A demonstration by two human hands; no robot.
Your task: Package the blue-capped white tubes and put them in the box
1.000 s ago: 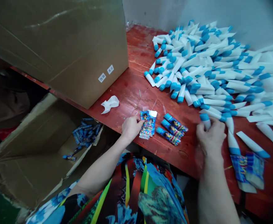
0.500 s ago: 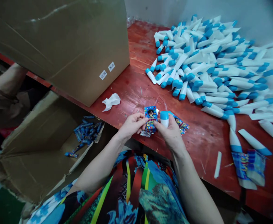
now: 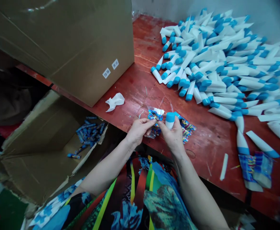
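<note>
Over the table edge, my left hand (image 3: pixel 139 130) is closed, its fingertips pinching a small printed blue wrapper (image 3: pixel 155 114). My right hand (image 3: pixel 174 135) is wrapped around a white tube with a blue cap (image 3: pixel 170 118), cap end up. The right thumb also presses on the wrapper, its tip close to my left fingertips. Part of the wrapper is hidden by the fingers. More printed wrappers (image 3: pixel 187 128) lie on the table just right of my right hand, partly covered by it.
A large heap of blue-capped white tubes (image 3: pixel 202 68) covers the back right of the red table (image 3: pixel 140 88). A big carton (image 3: pixel 89 64) stands at left. Below it, an open box (image 3: pixel 34 169) holds small blue printed tubes (image 3: pixel 89 131). Crumpled white paper (image 3: pixel 115 101) lies nearby.
My fingertips have come together over the wrapper, whose printed front now looks folded or tilted and less visible. The tube stays in my right hand. At left, another person's forearm has left the view.
</note>
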